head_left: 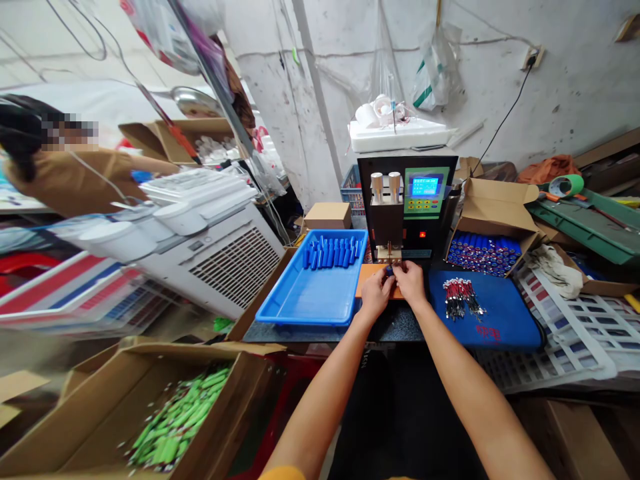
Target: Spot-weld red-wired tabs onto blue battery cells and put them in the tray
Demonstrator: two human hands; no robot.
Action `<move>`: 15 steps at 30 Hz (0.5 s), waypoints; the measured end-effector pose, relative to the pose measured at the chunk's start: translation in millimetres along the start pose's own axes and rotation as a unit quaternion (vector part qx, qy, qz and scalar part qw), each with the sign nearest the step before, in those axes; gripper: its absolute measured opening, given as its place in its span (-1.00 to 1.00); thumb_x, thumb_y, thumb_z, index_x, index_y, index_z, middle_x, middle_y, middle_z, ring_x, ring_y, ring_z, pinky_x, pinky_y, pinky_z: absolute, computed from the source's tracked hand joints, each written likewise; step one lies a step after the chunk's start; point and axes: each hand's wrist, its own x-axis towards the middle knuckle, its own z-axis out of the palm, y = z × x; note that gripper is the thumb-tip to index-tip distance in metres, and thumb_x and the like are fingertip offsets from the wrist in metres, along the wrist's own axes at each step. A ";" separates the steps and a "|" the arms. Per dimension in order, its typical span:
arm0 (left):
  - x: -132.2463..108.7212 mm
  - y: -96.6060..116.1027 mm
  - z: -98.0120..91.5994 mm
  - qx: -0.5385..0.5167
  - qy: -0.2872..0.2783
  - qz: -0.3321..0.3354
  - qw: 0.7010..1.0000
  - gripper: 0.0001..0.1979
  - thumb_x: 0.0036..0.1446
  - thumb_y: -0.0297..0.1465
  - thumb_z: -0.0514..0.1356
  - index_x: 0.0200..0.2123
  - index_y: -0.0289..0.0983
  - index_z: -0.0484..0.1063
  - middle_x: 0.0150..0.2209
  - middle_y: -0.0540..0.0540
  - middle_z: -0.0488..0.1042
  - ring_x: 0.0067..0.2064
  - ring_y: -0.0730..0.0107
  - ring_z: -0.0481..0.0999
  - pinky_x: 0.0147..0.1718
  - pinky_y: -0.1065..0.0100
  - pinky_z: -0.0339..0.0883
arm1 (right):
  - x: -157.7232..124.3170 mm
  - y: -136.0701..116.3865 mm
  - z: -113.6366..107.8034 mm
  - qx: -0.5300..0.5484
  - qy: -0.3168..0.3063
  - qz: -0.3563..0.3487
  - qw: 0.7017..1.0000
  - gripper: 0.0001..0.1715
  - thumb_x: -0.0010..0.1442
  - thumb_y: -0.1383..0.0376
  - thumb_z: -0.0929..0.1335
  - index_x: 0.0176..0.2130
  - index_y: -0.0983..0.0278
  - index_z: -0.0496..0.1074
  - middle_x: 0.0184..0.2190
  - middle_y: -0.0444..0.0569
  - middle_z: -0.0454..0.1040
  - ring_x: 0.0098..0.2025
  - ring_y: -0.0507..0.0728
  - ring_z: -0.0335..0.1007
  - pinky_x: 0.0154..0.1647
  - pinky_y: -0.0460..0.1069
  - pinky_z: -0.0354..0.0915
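Observation:
My left hand [375, 293] and my right hand [410, 281] are pinched together under the electrode tips of a black spot welder [407, 203]. Between the fingertips shows a small blue cylindrical cell [389, 269], held over an orange pad [364, 280]. Both hands are closed on it. Left of the hands, a blue tray [310, 300] holds a row of blue cells [331, 253] at its far end. To the right, a bundle of red and black wire leads [461, 297] lies on a blue mat [493, 313].
A cardboard box of blue cells [483, 253] stands right of the welder. A large box of green cells [175, 420] sits at lower left. A white air cooler [220, 257] stands to the left, and another person in a brown top [65, 180] works beyond it. White plastic grids [570, 327] lie at right.

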 end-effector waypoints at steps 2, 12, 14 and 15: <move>0.0 -0.1 0.1 -0.007 0.000 -0.003 1.000 -0.76 0.22 -0.33 0.12 -0.07 -0.23 0.46 -0.28 -0.10 0.55 -0.26 0.29 0.50 -0.25 0.35 0.31 | -0.4 -1.0 -0.1 -0.002 0.004 -0.009 1.000 -0.75 0.02 0.11 0.36 -0.45 0.25 0.43 -0.55 -0.06 0.49 -0.44 0.13 0.40 -0.50 -0.08 0.24; -0.3 -2.5 1.5 -0.014 0.000 -0.010 1.000 -0.77 0.23 -0.33 0.12 -0.08 -0.24 0.46 -0.27 -0.11 0.55 -0.27 0.31 0.50 -0.27 0.36 0.30 | -2.5 -6.7 -1.6 -0.021 0.001 -0.018 1.000 -0.75 0.03 0.11 0.36 -0.46 0.25 0.42 -0.51 -0.05 0.51 -0.45 0.11 0.39 -0.48 -0.07 0.22; -0.1 -3.4 1.3 -0.011 -0.001 -0.010 1.000 -0.76 0.22 -0.33 0.12 -0.08 -0.23 0.46 -0.26 -0.11 0.56 -0.27 0.30 0.50 -0.27 0.36 0.30 | -3.3 -7.2 -1.1 -0.029 0.005 -0.023 0.999 -0.76 0.04 0.12 0.36 -0.45 0.25 0.43 -0.50 -0.06 0.51 -0.45 0.11 0.38 -0.47 -0.07 0.21; -0.1 -3.8 1.1 -0.010 -0.003 -0.010 1.000 -0.76 0.22 -0.33 0.12 -0.08 -0.23 0.46 -0.26 -0.11 0.56 -0.27 0.30 0.50 -0.27 0.35 0.30 | -3.3 -6.9 -0.8 -0.033 0.008 -0.026 0.999 -0.77 0.04 0.12 0.36 -0.45 0.25 0.43 -0.51 -0.07 0.51 -0.46 0.10 0.38 -0.47 -0.07 0.21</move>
